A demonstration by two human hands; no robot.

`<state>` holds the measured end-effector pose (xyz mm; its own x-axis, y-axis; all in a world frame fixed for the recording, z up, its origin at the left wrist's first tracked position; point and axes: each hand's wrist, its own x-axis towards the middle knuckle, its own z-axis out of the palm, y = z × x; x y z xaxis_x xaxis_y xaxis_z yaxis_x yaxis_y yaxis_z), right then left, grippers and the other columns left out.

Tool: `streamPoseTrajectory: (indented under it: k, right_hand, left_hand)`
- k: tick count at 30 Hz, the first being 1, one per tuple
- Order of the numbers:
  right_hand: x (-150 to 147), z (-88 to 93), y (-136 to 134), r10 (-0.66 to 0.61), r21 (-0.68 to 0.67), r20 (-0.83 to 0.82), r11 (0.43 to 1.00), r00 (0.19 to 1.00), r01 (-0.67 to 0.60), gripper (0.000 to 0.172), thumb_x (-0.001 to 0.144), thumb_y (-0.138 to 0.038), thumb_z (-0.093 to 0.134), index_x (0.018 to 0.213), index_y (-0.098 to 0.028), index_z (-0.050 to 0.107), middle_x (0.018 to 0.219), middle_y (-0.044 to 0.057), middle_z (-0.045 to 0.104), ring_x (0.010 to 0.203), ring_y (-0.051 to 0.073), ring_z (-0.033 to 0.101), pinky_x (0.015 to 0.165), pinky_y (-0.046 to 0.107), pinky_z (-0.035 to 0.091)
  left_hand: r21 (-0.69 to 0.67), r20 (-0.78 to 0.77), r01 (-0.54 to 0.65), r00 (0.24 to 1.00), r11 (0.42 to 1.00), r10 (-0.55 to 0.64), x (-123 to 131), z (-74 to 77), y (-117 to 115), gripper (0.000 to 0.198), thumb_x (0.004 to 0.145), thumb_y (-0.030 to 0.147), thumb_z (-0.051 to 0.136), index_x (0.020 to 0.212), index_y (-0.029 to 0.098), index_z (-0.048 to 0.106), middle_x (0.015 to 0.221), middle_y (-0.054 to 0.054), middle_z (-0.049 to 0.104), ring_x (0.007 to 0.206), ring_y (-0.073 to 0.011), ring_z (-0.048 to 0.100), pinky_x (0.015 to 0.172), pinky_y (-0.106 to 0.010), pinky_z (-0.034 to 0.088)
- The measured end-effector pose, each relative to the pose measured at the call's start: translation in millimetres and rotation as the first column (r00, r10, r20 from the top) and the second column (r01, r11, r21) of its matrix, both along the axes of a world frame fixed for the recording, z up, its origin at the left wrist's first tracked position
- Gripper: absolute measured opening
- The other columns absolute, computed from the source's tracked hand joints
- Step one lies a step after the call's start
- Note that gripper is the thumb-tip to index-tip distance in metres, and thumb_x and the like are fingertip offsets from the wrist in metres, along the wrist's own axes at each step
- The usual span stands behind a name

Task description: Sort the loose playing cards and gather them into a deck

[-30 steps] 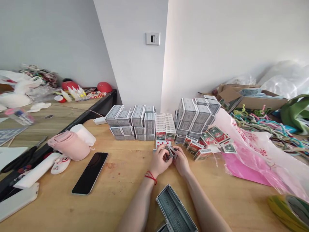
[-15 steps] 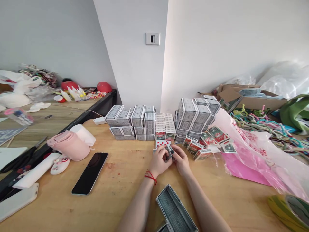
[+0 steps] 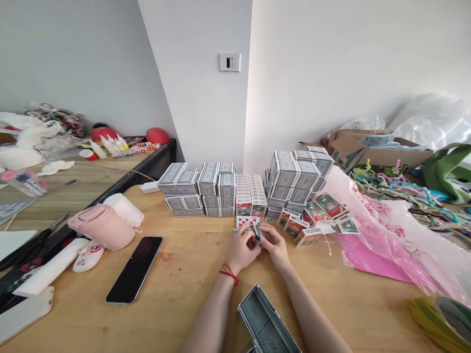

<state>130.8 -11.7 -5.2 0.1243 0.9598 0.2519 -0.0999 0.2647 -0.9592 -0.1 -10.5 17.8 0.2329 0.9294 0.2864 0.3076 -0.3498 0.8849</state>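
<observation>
We are facing stacked card blocks [image 3: 217, 189] and leaning boxes [image 3: 296, 226], a card-patterned trough [image 3: 263, 318] lying between our forearms [image 3: 217, 306]. Our left hand [image 3: 243, 249] and right hand [image 3: 276, 247] are together pinching a grey, mostly hidden card piece [image 3: 256, 229] beside a red-pipped card [image 3: 246, 221].

A small grey piece [image 3: 255, 229], partly hidden, is held by the left hand [image 3: 243, 247] and right hand [image 3: 274, 243] | a hearts playing card [image 3: 245, 220] is seen just beyond | grey-patterned blocks [image 3: 209, 180] are stacked behind | an open patterned tray [image 3: 270, 326] is placed between the forearms [image 3: 311, 314] | a dark phone [image 3: 135, 269] is laid at left
</observation>
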Motion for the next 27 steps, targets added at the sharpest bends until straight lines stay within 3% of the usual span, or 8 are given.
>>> streamPoseTrajectory:
  k: [10, 17, 27]
  right_hand:
    - [-3, 10.5, -4, 0.054, -0.005, 0.098, 0.999, 0.994, -0.054, 0.026, 0.069, -0.035, 0.06, 0.092, -0.024, 0.065, 0.108, 0.006, 0.056, 0.105, 0.023, 0.046, 0.093, 0.038, 0.032]
    - [-5, 1.4, -2, 0.131, -0.156, -0.178, 0.975, 0.975, -0.159, 0.051, 0.063, -0.034, 0.066, 0.111, -0.026, 0.052, 0.118, 0.004, 0.052, 0.11, 0.024, 0.044, 0.094, 0.039, 0.032]
    - [-10, 12.3, -6, 0.211, -0.245, -0.48, 0.9, 0.852, -0.361, 0.049, 0.062, -0.03, 0.067, 0.108, -0.023, 0.053, 0.109, 0.005, 0.057, 0.099, 0.023, 0.052, 0.084, 0.036, 0.041]
  left_hand:
    - [0.079, -0.098, 0.001, 0.995, 0.997, 0.007, 0, -2.1, 1, 0.002, 0.068, 0.021, 0.053, 0.069, 0.019, 0.053, 0.114, -0.006, 0.049, 0.089, -0.0186, 0.053, 0.079, -0.032, 0.04]
    - [0.13, -0.153, 0.034, 0.988, 0.991, -0.013, -1, -3.6, 1, 0.008, 0.072, 0.023, 0.05, 0.077, 0.02, 0.055, 0.119, -0.007, 0.046, 0.102, -0.0223, 0.048, 0.083, -0.036, 0.039]
    - [0.206, -0.204, -0.003, 0.978, 0.978, 0.047, -2, -5.6, 0, 0.006, 0.07, 0.018, 0.05, 0.074, 0.02, 0.055, 0.124, -0.006, 0.044, 0.1, -0.0188, 0.051, 0.081, -0.032, 0.043]
